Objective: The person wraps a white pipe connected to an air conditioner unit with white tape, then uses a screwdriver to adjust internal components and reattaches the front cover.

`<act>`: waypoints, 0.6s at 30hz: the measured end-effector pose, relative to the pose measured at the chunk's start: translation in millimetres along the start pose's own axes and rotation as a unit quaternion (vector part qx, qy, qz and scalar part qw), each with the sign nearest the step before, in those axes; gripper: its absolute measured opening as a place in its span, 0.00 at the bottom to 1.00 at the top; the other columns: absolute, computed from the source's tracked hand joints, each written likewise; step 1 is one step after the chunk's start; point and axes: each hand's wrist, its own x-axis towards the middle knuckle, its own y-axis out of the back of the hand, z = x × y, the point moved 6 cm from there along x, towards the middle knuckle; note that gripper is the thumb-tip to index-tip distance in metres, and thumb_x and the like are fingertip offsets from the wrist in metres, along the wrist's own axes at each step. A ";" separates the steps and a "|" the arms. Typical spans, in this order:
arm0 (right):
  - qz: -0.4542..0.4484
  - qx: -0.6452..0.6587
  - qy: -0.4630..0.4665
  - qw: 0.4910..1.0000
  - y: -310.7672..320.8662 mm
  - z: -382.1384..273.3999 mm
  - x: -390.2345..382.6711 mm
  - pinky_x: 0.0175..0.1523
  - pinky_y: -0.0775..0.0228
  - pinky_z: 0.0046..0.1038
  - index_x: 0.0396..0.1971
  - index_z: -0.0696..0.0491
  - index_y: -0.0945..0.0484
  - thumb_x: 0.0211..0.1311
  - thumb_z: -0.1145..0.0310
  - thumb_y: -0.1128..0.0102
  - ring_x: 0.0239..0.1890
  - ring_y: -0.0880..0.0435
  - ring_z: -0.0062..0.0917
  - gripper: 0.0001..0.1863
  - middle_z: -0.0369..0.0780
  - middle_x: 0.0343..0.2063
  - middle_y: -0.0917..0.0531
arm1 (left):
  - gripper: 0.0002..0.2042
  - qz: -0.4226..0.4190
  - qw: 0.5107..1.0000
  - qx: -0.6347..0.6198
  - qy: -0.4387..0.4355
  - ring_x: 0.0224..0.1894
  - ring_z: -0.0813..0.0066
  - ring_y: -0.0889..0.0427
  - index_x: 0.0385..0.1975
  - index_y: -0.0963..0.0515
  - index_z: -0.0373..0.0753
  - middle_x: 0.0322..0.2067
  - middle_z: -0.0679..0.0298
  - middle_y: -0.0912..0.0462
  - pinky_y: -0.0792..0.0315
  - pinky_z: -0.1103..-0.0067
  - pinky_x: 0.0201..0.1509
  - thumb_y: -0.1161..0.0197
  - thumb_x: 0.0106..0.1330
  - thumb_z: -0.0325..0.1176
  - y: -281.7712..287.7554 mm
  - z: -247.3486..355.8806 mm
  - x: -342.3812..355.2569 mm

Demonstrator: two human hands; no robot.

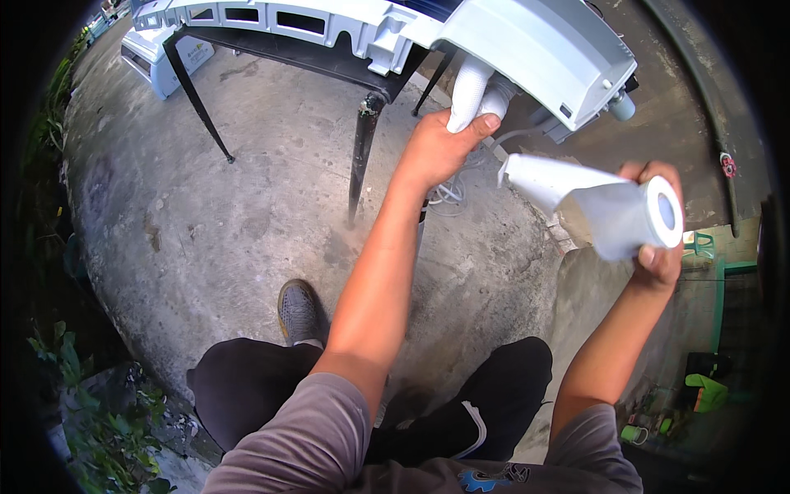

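My left hand (444, 148) is closed around the lower end of a tape-wrapped pipe (469, 86), its thumb pressed across the front. The pipe hangs from under a white plastic housing (535, 49), which looks like an air conditioner's indoor unit. Beside it, a ribbed grey hose (502, 92) comes down from the same place. Out to the right, my right hand (662, 265) grips a roll of white tape (621, 218) between fingers above and thumb below. A loose strip of tape (547, 174) stretches from the roll toward the pipe, its free end just short of my left hand.
A black metal stand (362, 156) carries the housing. Thin white cable (448, 191) lies coiled on the concrete floor (247, 222). Another white panel (177, 62) rests at the far left. A wall pipe with a red valve handle (727, 165) runs down the right; plants (115, 436) grow lower left.
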 end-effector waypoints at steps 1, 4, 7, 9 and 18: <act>0.000 0.023 -0.049 0.999 -8.5 21.0 -16.8 0.55 0.29 0.27 0.54 0.60 0.24 0.34 0.41 0.18 0.50 0.20 0.27 0.49 0.41 0.49 0.22 | 0.32 -0.021 1.000 0.002 0.005 0.35 0.74 0.17 0.44 0.15 0.33 0.31 0.63 0.14 0.23 0.75 0.42 0.22 0.61 0.62 2.1 -2.6 -0.1; -0.110 0.248 -0.318 0.908 -81.0 112.2 -79.9 0.50 0.25 0.24 0.51 0.59 0.21 0.41 0.55 0.23 0.42 0.17 0.23 0.36 0.37 0.39 0.16 | 0.41 -0.011 0.993 -0.005 -0.115 0.44 0.71 0.16 0.58 0.21 0.32 0.44 0.57 0.13 0.22 0.75 0.44 0.26 0.61 0.67 4.4 2.1 -3.9; -0.048 0.347 -0.443 0.825 -136.1 170.5 -100.4 0.54 0.17 0.35 0.51 0.59 0.22 0.57 0.63 0.31 0.45 0.11 0.31 0.24 0.45 0.45 0.13 | 0.47 -0.069 0.968 -0.232 -0.069 0.55 0.66 0.18 0.69 0.31 0.31 0.56 0.52 0.18 0.22 0.71 0.53 0.32 0.65 0.69 2.0 -12.1 0.2; 0.020 0.346 -0.398 0.850 -146.7 182.9 -80.8 0.57 0.17 0.37 0.58 0.59 0.27 0.57 0.62 0.29 0.50 0.12 0.33 0.31 0.48 0.50 0.15 | 0.45 -0.065 0.967 -0.232 -0.086 0.58 0.65 0.20 0.70 0.31 0.34 0.58 0.54 0.19 0.21 0.69 0.57 0.40 0.68 0.70 4.3 -17.0 7.1; -0.059 0.568 -0.120 0.812 -152.6 199.4 47.8 0.68 0.22 0.39 0.64 0.63 0.27 0.43 0.62 0.28 0.57 0.15 0.40 0.43 0.47 0.54 0.16 | 0.28 -0.059 0.925 -0.347 0.144 0.56 0.62 0.16 0.65 0.26 0.31 0.56 0.54 0.15 0.25 0.66 0.66 0.39 0.78 0.50 13.5 -73.2 12.3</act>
